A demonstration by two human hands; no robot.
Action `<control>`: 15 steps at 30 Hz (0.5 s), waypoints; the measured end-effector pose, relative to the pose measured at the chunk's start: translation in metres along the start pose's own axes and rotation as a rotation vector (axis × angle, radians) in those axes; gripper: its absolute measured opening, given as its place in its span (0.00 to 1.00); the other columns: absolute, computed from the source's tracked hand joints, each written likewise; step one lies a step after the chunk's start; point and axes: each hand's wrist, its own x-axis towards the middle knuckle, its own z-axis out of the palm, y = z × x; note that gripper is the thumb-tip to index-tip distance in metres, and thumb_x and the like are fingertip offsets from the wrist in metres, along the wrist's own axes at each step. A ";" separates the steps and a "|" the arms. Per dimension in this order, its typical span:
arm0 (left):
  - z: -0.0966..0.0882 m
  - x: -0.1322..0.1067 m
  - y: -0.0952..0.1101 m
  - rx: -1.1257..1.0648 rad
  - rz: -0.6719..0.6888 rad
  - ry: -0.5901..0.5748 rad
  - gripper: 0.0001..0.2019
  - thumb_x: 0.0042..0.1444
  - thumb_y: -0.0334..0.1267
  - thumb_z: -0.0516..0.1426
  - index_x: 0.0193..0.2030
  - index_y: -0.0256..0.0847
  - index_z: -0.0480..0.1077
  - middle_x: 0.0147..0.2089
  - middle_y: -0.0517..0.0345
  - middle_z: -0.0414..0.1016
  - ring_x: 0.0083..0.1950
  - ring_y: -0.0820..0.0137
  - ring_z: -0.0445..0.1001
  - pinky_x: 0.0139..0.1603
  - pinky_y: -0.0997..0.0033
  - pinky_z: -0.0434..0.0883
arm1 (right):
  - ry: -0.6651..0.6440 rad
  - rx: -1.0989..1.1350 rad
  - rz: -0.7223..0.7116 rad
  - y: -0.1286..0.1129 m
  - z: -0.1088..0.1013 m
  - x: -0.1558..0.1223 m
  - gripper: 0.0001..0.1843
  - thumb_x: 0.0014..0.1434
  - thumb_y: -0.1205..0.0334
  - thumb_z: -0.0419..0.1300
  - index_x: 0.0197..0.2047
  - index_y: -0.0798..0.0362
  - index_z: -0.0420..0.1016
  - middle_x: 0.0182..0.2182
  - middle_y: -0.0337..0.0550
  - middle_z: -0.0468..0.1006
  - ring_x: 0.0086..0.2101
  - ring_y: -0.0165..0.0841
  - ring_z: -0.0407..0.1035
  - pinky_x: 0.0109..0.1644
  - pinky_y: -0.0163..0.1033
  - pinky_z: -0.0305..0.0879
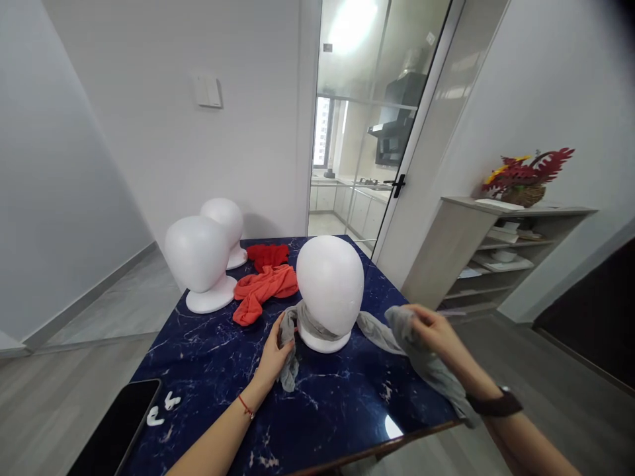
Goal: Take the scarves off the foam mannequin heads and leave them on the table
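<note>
A white foam mannequin head point(331, 285) stands on the dark blue marbled table point(342, 410) in front of me. A grey scarf point(415, 350) is wrapped round its neck, with one end out to each side. My left hand point(274, 354) is closed on the left end beside the head's base. My right hand point(432, 329) grips the right end, which drapes over my wrist toward the table's edge.
Two more white foam heads point(200, 263) stand at the back left, with an orange scarf point(260, 291) and a red one point(268, 254) beside them. A black phone point(119, 430) and two white earbuds point(163, 408) lie at the near left. A shelf with flowers point(526, 173) stands to the right.
</note>
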 end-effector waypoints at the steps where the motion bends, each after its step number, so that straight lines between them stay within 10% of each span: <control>1: -0.001 0.000 0.000 0.010 0.000 -0.006 0.34 0.45 0.33 0.59 0.62 0.44 0.60 0.63 0.49 0.65 0.63 0.58 0.65 0.63 0.58 0.60 | -0.081 -0.084 0.004 0.017 0.010 -0.003 0.20 0.41 0.55 0.61 0.38 0.54 0.79 0.43 0.52 0.77 0.45 0.45 0.71 0.50 0.46 0.65; 5: -0.003 -0.001 0.002 0.027 -0.001 -0.043 0.35 0.46 0.33 0.57 0.64 0.44 0.58 0.64 0.48 0.64 0.62 0.59 0.66 0.63 0.58 0.61 | -0.264 -0.362 -0.004 0.066 0.042 -0.004 0.36 0.36 0.66 0.62 0.53 0.53 0.72 0.52 0.54 0.72 0.50 0.45 0.67 0.54 0.46 0.61; 8: -0.003 -0.001 0.002 0.039 0.005 -0.065 0.35 0.46 0.33 0.57 0.65 0.43 0.57 0.64 0.47 0.64 0.62 0.58 0.65 0.63 0.57 0.61 | -0.280 -0.536 0.062 0.069 0.049 0.025 0.20 0.39 0.70 0.60 0.40 0.55 0.77 0.36 0.54 0.78 0.38 0.43 0.72 0.43 0.43 0.63; 11: -0.002 -0.001 0.001 0.055 0.026 -0.077 0.35 0.47 0.34 0.57 0.65 0.42 0.56 0.65 0.47 0.62 0.64 0.58 0.63 0.65 0.57 0.58 | -0.313 -0.612 0.067 0.046 0.048 0.079 0.05 0.40 0.73 0.58 0.19 0.54 0.71 0.22 0.49 0.75 0.31 0.40 0.71 0.38 0.41 0.61; 15: -0.003 0.000 0.001 0.073 0.040 -0.119 0.36 0.48 0.32 0.55 0.66 0.42 0.52 0.67 0.47 0.58 0.67 0.60 0.59 0.67 0.56 0.54 | -0.308 -0.604 -0.042 -0.016 0.059 0.167 0.07 0.40 0.76 0.55 0.19 0.55 0.69 0.24 0.48 0.75 0.33 0.38 0.70 0.40 0.39 0.61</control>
